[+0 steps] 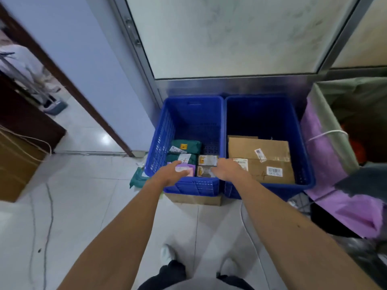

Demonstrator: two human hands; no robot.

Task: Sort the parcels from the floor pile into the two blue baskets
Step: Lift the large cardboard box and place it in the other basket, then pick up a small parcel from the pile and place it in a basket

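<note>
Shoes (167, 253): pale, on the tiles, well short of the left basket (165, 130).
Left hand (170, 174): over the left basket's near edge, fingers fairly straight, lying on a purple parcel (189, 166); grasping nothing.
Right hand (227, 168): at that basket's near right corner, fingertips at two small boxes (207, 160); too blurred to tell whether it grips.
Sorted: green parcels (185, 146) inside the left basket; cartons (259, 150) in the right basket (305, 155) adjoining it.
Remaining: floor parcel (137, 178) just left of the left basket, flat carton (194, 199) at its near foot; the sort is probably near its end.
</note>
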